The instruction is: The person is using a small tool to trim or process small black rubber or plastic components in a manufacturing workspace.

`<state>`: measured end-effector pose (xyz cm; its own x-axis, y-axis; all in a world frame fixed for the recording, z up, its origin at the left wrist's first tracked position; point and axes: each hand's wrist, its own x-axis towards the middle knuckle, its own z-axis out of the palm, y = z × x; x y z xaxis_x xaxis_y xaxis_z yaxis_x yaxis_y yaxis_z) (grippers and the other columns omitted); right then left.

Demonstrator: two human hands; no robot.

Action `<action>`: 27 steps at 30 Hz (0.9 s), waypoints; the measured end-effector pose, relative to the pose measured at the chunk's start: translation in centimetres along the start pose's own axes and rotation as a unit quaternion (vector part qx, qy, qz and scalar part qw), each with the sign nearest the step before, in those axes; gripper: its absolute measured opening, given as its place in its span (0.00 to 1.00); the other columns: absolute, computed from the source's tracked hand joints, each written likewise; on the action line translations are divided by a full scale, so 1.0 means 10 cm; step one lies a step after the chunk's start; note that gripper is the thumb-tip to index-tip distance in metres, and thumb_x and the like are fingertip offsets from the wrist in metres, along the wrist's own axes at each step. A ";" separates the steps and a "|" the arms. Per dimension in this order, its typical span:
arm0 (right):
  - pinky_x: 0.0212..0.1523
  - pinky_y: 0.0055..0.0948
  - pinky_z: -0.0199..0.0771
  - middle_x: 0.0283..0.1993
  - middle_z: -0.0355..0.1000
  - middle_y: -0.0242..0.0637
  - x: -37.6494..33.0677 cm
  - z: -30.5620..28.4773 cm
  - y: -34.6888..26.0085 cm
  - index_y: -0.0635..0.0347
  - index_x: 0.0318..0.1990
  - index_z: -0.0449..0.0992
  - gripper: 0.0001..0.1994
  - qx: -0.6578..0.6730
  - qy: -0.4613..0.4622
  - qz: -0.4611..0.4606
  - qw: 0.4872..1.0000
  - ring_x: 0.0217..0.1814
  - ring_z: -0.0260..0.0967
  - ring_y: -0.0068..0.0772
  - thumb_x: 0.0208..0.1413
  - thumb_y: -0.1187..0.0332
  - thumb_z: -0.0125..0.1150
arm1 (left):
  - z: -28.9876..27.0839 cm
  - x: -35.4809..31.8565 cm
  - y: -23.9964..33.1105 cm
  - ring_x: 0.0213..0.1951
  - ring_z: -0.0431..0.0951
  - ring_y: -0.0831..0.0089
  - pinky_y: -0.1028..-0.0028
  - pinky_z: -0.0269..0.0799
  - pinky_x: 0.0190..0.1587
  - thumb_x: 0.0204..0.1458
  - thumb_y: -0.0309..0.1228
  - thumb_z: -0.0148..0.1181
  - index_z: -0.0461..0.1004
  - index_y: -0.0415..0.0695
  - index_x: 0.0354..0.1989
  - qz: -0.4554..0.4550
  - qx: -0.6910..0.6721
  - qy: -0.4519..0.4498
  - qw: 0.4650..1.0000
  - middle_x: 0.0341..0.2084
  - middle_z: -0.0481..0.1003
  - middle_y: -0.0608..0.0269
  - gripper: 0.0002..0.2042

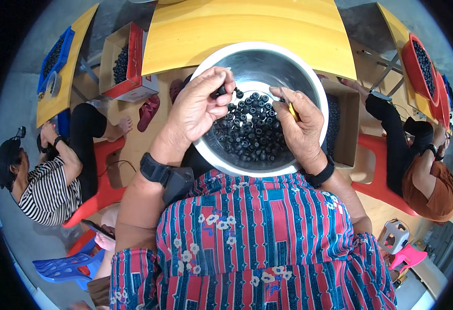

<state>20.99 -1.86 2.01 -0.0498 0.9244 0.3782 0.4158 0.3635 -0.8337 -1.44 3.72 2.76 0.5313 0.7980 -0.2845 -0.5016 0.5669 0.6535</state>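
A wide metal bowl with a pale rim rests in front of my body. Small round black parts, rubber- or plastic-looking with hollow centres, lie heaped in it. My left hand is over the bowl's left side, its fingers curled round a small black part. Over the right side, my right hand is closed on a slim yellow-handled tool; its working end is mostly hidden by the fingers. The two hands are apart, with the bowl's contents between them.
A yellow table stands beyond the bowl. Cardboard boxes of black parts stand left and right. People sit on red stools at both sides, near tables with a blue tray and a red basin.
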 end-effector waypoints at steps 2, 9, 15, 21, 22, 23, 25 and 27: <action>0.48 0.23 0.72 0.47 0.79 0.39 0.00 0.00 0.02 0.64 0.49 0.78 0.15 0.003 0.001 0.002 1.000 0.46 0.74 0.27 0.54 0.83 0.60 | 0.07 0.09 0.09 0.24 0.68 0.78 0.83 0.66 0.27 0.64 0.33 0.51 0.75 0.42 0.42 -0.032 0.191 0.028 0.981 0.27 0.71 0.68 0.09; 0.47 0.22 0.71 0.45 0.78 0.38 -0.01 0.03 0.05 0.63 0.50 0.78 0.13 0.037 -0.003 0.009 0.999 0.45 0.72 0.23 0.58 0.81 0.59 | -0.05 0.45 -0.17 0.37 0.81 0.53 0.58 0.75 0.42 0.56 0.32 0.55 0.80 0.44 0.41 0.121 0.835 0.018 0.536 0.30 0.79 0.50 0.10; 0.48 0.29 0.74 0.45 0.77 0.46 0.04 0.00 -0.03 0.60 0.49 0.78 0.13 0.046 -0.006 0.030 0.998 0.46 0.77 0.40 0.57 0.77 0.59 | -0.07 0.51 -0.24 0.37 0.80 0.51 0.56 0.74 0.38 0.53 0.29 0.55 0.74 0.43 0.44 0.041 0.886 -0.011 0.462 0.30 0.79 0.49 0.11; 0.48 0.29 0.74 0.45 0.77 0.46 0.04 0.01 -0.03 0.61 0.50 0.78 0.12 0.051 -0.008 0.031 0.998 0.47 0.77 0.41 0.58 0.77 0.59 | -0.13 0.52 -0.28 0.37 0.80 0.49 0.55 0.74 0.39 0.53 0.29 0.56 0.74 0.42 0.44 0.090 0.881 -0.035 0.463 0.28 0.79 0.49 0.11; 0.48 0.29 0.74 0.45 0.77 0.46 0.04 0.00 -0.03 0.61 0.50 0.78 0.12 0.050 -0.008 0.029 0.998 0.47 0.77 0.41 0.58 0.77 0.59 | -0.12 0.50 -0.26 0.37 0.80 0.49 0.55 0.74 0.39 0.53 0.29 0.56 0.74 0.42 0.44 0.092 0.881 -0.035 0.462 0.28 0.79 0.49 0.11; 0.48 0.29 0.74 0.45 0.77 0.46 0.04 0.00 -0.04 0.61 0.50 0.78 0.12 0.053 -0.006 0.036 0.998 0.47 0.77 0.41 0.58 0.76 0.59 | -0.12 0.48 -0.24 0.38 0.80 0.49 0.55 0.73 0.40 0.53 0.29 0.57 0.74 0.42 0.43 0.073 0.864 -0.022 0.497 0.29 0.78 0.47 0.10; 0.49 0.30 0.74 0.45 0.77 0.46 0.04 -0.03 -0.01 0.61 0.49 0.78 0.12 0.049 -0.001 0.047 0.998 0.46 0.77 0.41 0.58 0.76 0.59 | -0.04 0.44 -0.22 0.38 0.79 0.48 0.55 0.73 0.41 0.53 0.30 0.58 0.75 0.42 0.42 0.058 0.844 -0.017 0.533 0.30 0.78 0.45 0.10; 0.49 0.30 0.73 0.45 0.77 0.46 0.04 -0.04 0.02 0.62 0.49 0.78 0.11 0.042 0.000 0.057 0.997 0.46 0.77 0.41 0.58 0.75 0.60 | 0.03 0.33 -0.20 0.39 0.78 0.47 0.56 0.71 0.41 0.52 0.29 0.59 0.75 0.41 0.40 0.089 0.735 0.019 0.672 0.32 0.76 0.41 0.09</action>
<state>21.37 -1.44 2.20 -0.0071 0.9602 0.2794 0.3407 0.2650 -0.9020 1.49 5.19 0.69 0.5197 0.8474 -0.1087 0.6757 -0.3298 0.6593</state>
